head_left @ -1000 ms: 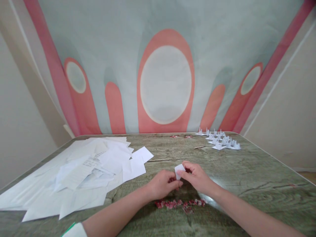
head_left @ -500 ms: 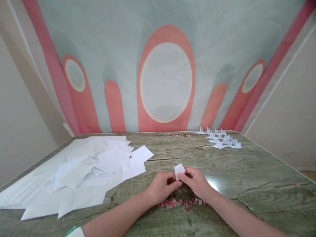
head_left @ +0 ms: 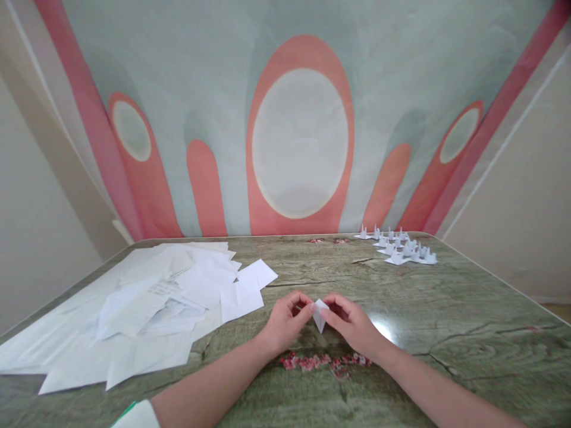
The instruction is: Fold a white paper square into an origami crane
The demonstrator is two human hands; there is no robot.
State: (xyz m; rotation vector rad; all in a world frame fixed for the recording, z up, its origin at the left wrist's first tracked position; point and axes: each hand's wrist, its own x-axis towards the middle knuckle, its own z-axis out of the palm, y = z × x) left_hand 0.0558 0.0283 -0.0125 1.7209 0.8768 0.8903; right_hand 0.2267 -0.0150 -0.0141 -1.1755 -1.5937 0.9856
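Between my hands is a small piece of folded white paper [head_left: 319, 318], kite-shaped with its narrow point toward me. My left hand [head_left: 289, 318] pinches its left edge between thumb and fingers. On the opposite side, my right hand [head_left: 348, 318] grips the right edge, thumb on the near face. Both hands are just above the wood-patterned table [head_left: 312, 270]. The fingers cover parts of the paper's sides, so its exact folds are hard to make out.
Loose white sheets [head_left: 147, 321] spread in a wide pile over the left side. Two small paper squares [head_left: 243, 300] lie at its right edge. Several folded white paper cranes [head_left: 397, 255] stand at the back right. A patterned backdrop [head_left: 298, 148] rises behind the table.
The paper has turned so its narrow point faces me. My left hand has moved up and now pinches the paper's left edge; my right hand has stayed nearly in place.
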